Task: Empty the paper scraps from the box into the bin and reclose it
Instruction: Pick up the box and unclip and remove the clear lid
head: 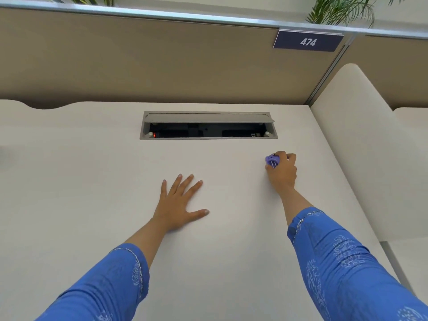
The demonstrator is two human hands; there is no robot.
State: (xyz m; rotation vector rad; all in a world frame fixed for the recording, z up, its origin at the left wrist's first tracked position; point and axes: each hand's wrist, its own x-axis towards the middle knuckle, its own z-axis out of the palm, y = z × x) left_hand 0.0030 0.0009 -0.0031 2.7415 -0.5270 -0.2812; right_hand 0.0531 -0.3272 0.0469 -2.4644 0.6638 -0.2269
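Note:
A small purple box (272, 160) stands on the white desk (92, 193), right of centre. My right hand (283, 173) is wrapped around it from the near side, hiding most of it. Whether it is lidded or holds paper scraps cannot be made out. My left hand (179, 202) lies flat on the desk with fingers spread, holding nothing, about a hand's width left of the box. No bin is in view.
A grey cable hatch (208, 126) with its flap raised is set into the desk beyond both hands. A beige partition (162, 66) with a "474" sign (308, 41) rises behind. A white curved divider (352, 140) bounds the desk's right side.

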